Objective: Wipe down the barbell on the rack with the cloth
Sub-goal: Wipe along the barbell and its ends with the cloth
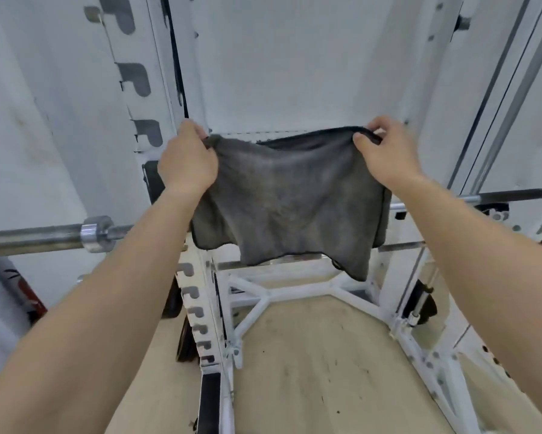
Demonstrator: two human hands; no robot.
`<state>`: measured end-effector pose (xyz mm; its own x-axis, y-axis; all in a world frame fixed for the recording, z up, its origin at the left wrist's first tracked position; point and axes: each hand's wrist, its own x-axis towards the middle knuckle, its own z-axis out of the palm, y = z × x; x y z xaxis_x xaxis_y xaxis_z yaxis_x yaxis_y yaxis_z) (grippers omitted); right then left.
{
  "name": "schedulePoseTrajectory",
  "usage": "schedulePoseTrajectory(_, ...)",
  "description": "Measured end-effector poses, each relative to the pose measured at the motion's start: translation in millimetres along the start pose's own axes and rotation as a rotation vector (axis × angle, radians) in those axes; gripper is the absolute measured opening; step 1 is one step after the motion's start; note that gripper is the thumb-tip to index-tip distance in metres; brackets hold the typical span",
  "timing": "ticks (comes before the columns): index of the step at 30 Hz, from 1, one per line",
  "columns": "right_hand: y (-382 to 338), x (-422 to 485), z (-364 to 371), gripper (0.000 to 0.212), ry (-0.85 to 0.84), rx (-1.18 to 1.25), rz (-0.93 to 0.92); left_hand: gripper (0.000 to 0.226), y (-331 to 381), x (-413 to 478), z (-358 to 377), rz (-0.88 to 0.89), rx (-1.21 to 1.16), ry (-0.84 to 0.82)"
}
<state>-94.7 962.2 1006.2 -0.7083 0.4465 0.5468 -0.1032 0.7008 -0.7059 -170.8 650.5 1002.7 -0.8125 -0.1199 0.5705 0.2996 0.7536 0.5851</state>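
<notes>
A grey cloth [290, 202] with dark edging hangs spread out in front of me. My left hand [186, 159] grips its top left corner and my right hand [385, 150] pinches its top right corner. Behind the cloth runs the steel barbell [37, 238], lying across the white rack [200, 296]. Its sleeve and collar show at the left, and its thinner shaft comes out again at the right [514, 195]. The cloth hides the middle of the bar. I cannot tell whether the cloth touches the bar.
White rack uprights with rows of slotted hooks [139, 79] stand at the left, and steel guide rods [495, 98] rise at the right. A white base frame [282, 292] borders the scuffed wooden floor [319, 371]. Dark weight plates [183, 339] sit low at the left.
</notes>
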Motion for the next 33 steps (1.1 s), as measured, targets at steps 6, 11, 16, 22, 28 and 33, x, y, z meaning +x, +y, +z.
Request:
schedulePoseTrajectory(6,29,-6,78,0.071,-0.407,-0.521,-0.203,0.058,-1,-16,96,0.4,0.408,-0.249)
schedulePoseTrajectory(11,69,-44,117,0.064,-0.561,-0.794,-0.517,0.066,-30,-51,134,0.468,0.546,-0.413)
schedulePoseTrajectory(16,66,-38,139,0.037,-0.397,-0.755,-0.628,0.068,-30,-56,146,0.485,0.581,-0.239)
schedulePoseTrajectory(22,97,-32,134,0.028,-0.28,-0.739,-0.796,0.065,-24,-58,166,0.488,0.703,-0.119)
schedulePoseTrajectory(28,157,-1,84,0.031,-0.249,-0.78,-0.79,0.057,39,-77,202,0.405,0.624,-0.1)
schedulePoseTrajectory(33,192,18,53,0.026,-0.262,-0.8,-0.782,0.062,80,-87,234,0.418,0.638,-0.143)
